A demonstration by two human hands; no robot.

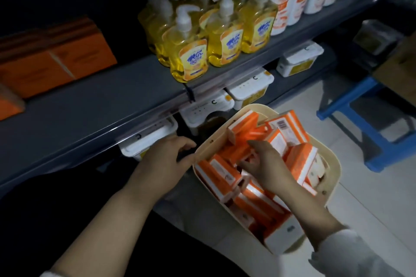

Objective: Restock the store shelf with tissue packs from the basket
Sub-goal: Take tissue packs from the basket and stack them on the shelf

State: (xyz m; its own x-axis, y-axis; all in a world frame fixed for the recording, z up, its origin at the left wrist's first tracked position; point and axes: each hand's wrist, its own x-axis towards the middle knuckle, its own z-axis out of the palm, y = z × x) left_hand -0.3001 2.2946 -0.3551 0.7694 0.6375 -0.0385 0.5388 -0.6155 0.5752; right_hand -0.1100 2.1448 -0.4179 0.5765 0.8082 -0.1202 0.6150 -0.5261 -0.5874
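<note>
tissue packs (225, 175) in basket (254, 107), basket before shelf (112, 101), bottles (191, 56) on shelf

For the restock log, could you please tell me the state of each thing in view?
basket: full of jumbled tissue packs.
shelf: orange boxes at its left end.
soap bottles: upright, pumps on.
left hand: at basket rim, grip unclear.
right hand: down among the packs, grip unclear.

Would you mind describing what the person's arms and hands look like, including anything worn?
Both hands, the left hand and the right hand, are bare, with no gloves, rings or watch visible in the dim light. The right arm has a white sleeve ending above the wrist; the left forearm is bare up to a white cuff at the frame's edge.
</note>
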